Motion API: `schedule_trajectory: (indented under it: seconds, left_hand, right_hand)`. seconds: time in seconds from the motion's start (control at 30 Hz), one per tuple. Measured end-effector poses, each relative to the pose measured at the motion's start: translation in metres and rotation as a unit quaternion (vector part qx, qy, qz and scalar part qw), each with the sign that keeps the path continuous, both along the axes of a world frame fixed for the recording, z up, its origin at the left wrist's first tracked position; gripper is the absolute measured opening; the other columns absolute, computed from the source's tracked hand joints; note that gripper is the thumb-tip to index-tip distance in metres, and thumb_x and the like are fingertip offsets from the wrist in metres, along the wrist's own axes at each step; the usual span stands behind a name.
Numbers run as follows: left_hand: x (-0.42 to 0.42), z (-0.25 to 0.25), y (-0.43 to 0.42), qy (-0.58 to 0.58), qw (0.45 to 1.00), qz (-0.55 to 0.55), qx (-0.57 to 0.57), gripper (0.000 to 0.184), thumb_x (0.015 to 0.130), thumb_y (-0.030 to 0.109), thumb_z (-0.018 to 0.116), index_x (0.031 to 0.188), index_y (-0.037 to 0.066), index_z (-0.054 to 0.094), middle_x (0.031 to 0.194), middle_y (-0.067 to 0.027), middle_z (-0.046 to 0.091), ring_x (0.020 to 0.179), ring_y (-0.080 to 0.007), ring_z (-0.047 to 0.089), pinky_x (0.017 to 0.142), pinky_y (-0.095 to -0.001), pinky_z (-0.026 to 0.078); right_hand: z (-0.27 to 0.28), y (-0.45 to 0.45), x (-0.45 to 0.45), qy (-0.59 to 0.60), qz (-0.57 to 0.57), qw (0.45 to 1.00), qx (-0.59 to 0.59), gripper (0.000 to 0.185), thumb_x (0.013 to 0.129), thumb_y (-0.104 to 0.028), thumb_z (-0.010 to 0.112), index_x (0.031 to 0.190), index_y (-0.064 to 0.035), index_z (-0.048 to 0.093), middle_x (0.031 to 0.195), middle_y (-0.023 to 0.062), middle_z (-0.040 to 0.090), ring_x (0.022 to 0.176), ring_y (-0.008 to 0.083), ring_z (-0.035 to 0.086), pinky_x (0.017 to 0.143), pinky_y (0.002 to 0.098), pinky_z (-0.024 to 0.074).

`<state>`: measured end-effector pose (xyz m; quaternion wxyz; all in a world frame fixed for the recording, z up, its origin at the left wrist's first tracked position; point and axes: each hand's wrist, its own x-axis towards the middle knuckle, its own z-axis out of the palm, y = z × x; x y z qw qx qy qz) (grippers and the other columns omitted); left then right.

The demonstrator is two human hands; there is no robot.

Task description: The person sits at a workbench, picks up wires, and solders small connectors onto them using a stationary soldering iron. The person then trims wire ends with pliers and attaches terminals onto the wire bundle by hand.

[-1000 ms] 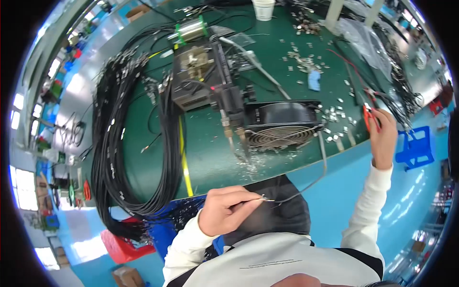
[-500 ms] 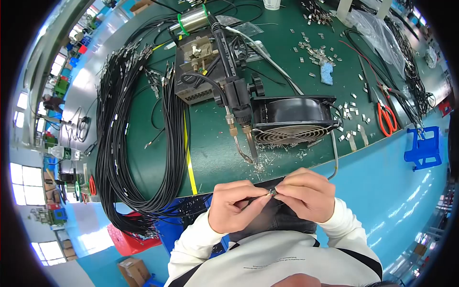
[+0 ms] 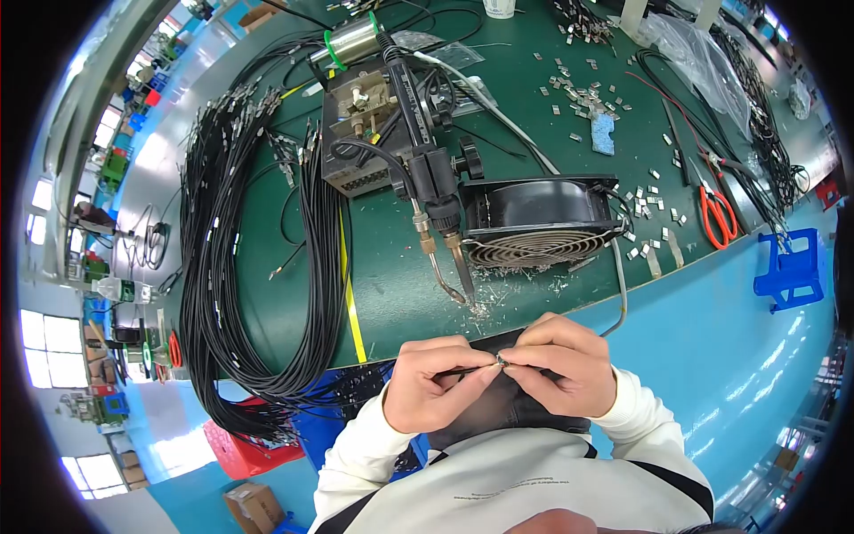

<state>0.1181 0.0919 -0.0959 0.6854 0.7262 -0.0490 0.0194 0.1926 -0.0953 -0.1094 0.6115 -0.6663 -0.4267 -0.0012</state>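
My left hand [image 3: 439,384] pinches a thin dark cable, with its end at the fingertips. Opposite it, my right hand [image 3: 565,367] is closed on a tiny part at the cable end [image 3: 501,360]; the fingertips hide most of it. Both hands meet just off the front edge of the green table [image 3: 400,303]. Beyond them, the soldering iron [image 3: 455,254] points its tip down at the tabletop. Right of the iron stands a black fan [image 3: 538,218] with a wire grille.
A big coil of black cables [image 3: 209,267] lies at the left. Orange-handled scissors [image 3: 717,216] and scattered small metal pieces [image 3: 654,200] lie at the right. Behind the iron are a metal box [image 3: 360,169] and a solder spool [image 3: 351,42]. A blue stool [image 3: 790,267] stands beyond the table.
My right hand has let go of the orange-handled tool at the right and come to my left hand, where its fingers are now closed at the cable end. The view has shifted slightly.
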Motion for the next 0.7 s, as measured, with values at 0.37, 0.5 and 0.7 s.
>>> schedule_trajectory:
  seconds: [0.37,0.5,0.7]
  left_hand:
    - [0.003,0.005,0.001,-0.024,0.998,0.030,0.050,0.015,0.074,-0.007,0.066,0.087,-0.002,0.072,0.063,-0.0033,0.056,0.049,-0.0077,0.034,0.045,-0.0207,0.024]
    - [0.005,0.004,0.001,-0.043,0.998,0.040,0.038,0.016,0.074,-0.007,0.067,0.087,-0.002,0.073,0.062,-0.0033,0.056,0.048,-0.0075,0.034,0.044,-0.0206,0.023]
    - [0.009,0.006,0.002,-0.034,0.997,0.049,0.047,0.016,0.073,-0.007,0.067,0.087,-0.002,0.073,0.062,-0.0035,0.057,0.047,-0.0076,0.033,0.044,-0.0207,0.023]
  right_hand:
    - [0.003,-0.001,0.001,0.143,0.016,0.990,0.007,0.024,0.071,0.010,0.068,0.093,0.0007,0.070,0.085,0.0104,0.066,0.066,0.0171,0.056,0.061,0.0241,0.0454]
    - [0.008,0.001,0.005,0.142,0.020,0.990,0.013,0.023,0.071,0.012,0.067,0.091,0.0019,0.069,0.086,0.0124,0.068,0.067,0.0180,0.058,0.061,0.0241,0.0464]
    - [0.004,0.003,0.011,0.189,0.025,0.981,0.040,0.024,0.072,0.011,0.069,0.094,0.0010,0.069,0.088,0.0098,0.069,0.066,0.0160,0.058,0.058,0.0236,0.0453]
